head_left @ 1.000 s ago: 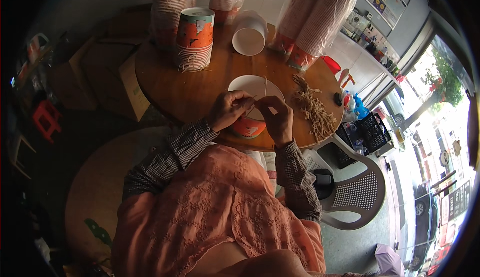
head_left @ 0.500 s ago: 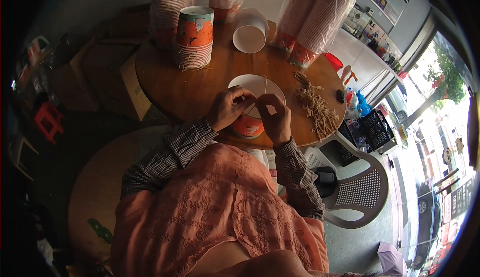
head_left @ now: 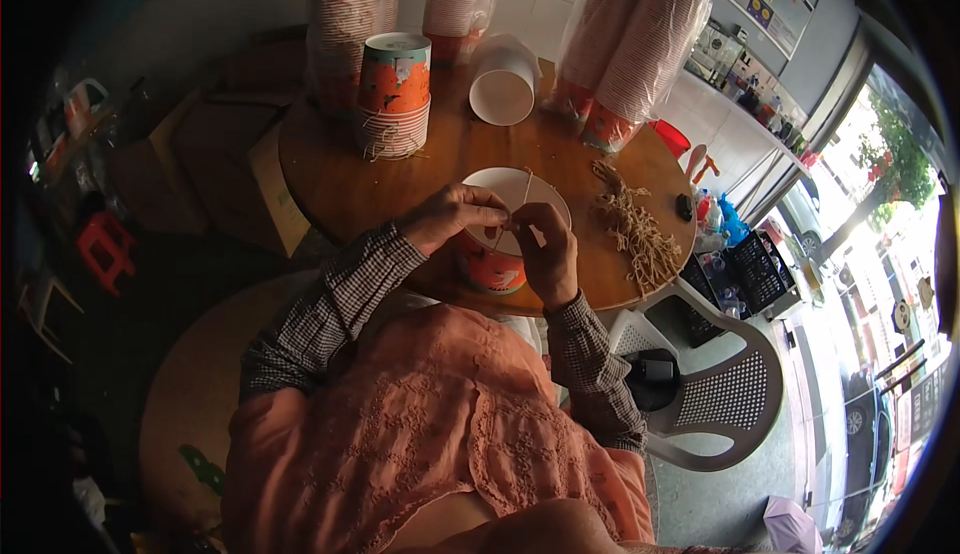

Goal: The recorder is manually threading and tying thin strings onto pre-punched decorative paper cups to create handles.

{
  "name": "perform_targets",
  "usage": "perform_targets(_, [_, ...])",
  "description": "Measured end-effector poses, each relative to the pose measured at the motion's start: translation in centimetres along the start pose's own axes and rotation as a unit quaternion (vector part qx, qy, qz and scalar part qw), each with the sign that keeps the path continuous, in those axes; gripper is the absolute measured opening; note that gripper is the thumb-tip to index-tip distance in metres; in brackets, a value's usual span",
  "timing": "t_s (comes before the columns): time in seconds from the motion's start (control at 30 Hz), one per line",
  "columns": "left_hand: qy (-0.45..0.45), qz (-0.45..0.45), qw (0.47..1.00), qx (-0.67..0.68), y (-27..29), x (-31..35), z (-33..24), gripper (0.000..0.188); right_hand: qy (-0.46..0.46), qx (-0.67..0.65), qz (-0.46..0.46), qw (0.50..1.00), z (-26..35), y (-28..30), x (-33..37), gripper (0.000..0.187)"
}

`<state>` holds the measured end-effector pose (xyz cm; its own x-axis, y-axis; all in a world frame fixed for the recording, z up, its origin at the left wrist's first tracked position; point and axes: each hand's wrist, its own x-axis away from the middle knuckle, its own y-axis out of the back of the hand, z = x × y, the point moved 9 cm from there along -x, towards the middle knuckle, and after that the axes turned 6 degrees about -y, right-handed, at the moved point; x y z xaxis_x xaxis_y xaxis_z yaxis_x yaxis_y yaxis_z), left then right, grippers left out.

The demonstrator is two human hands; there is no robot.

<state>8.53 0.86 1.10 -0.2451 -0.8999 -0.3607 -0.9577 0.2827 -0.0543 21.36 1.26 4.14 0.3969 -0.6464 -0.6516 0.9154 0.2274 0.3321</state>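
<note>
A paper tub [head_left: 494, 272], orange outside and white within, stands mouth up at the near edge of the round wooden table [head_left: 450, 169], just in front of the person. A thin tan string [head_left: 528, 186] runs from the tub's far rim across its mouth toward the fingers. Over the opening, the left hand [head_left: 448, 218] pinches narrowly, thumb and forefinger closed on the string, and the right hand [head_left: 550, 254] meets it in an equally small pinch on the same strand; the fingertips nearly touch, and the exact crossing of the string is hidden between them. To the right of the tub lies a loose bundle of strings [head_left: 640, 234], with a small black object [head_left: 684, 206] beside it. Farther back, an upside-down stack of tubs [head_left: 395, 79] has strands about its lower rims, and a white tub [head_left: 503, 96] lies on its side between that stack and the plastic-wrapped tubs [head_left: 640, 49] at the right
</note>
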Motion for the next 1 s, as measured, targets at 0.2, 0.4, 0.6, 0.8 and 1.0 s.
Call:
perform_targets(0.2, [0.017,-0.024,0.999,0.039,0.3,-0.2,0.4,0.015,0.026,-0.045,0.0,0.999,0.1,0.0,0.2,0.012])
perform_targets(0.4, [-0.006,-0.017,1.0,-0.022,-0.2,0.2,0.2,0.015,0.087,0.053,-0.012,0.995,0.6,0.3,0.0,0.004])
perform_targets(0.6, [-0.046,-0.075,0.99,-0.112,-0.9,1.4,-0.1,0.015,-0.022,-0.069,-0.015,0.997,-1.9,0.8,0.1,0.008])
perform_targets(0.8, [0.026,-0.119,0.991,-0.06,0.6,1.5,0.1,0.016,0.0,-0.041,0.022,0.999,-0.4,-0.1,0.2,0.014])
perform_targets(1.0, [0.003,-0.092,0.991,-0.1,0.2,1.5,0.2,0.015,0.057,0.039,0.014,0.998,0.5,0.0,-0.1,0.007])
